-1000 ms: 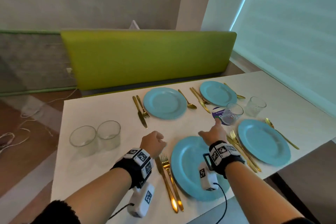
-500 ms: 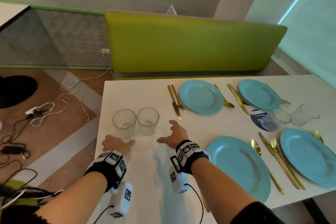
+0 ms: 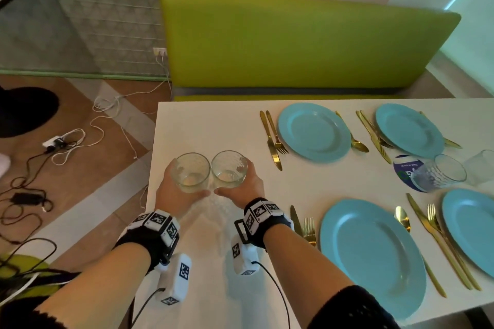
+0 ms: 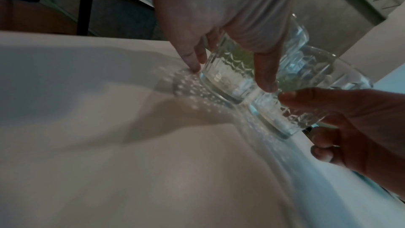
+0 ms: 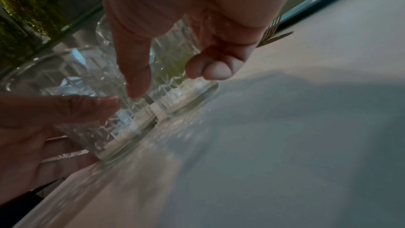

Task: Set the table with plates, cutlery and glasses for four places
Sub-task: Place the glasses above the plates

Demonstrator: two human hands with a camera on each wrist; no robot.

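At the left centre of the head view, the left hand (image 3: 173,192) wraps its fingers and thumb around the left glass tumbler (image 3: 191,171), thumb low on the near wall. Just to its right, the right hand (image 3: 242,191) curls around the right glass tumbler (image 3: 229,168) in the same way. The two rims touch or nearly touch, and both bases seem to be on the white counter (image 3: 208,125), or barely off it; the wrist views do not settle this.

The main risk, as I judge it, is the glasses knocking together as they lift, since they sit rim to rim and the two thumbs nearly meet between them. The patterned walls give some purchase, but a low grip could let a glass tip forward.

Further right, the gold knife and fork (image 3: 272,139) lie beside the upper blue plate (image 3: 314,132), and the near blue plate (image 3: 371,256) sits at lower right. A carried glass swung low across these could clip cutlery or a plate rim. At the far right, two more glasses (image 3: 449,171) already stand between the plates.
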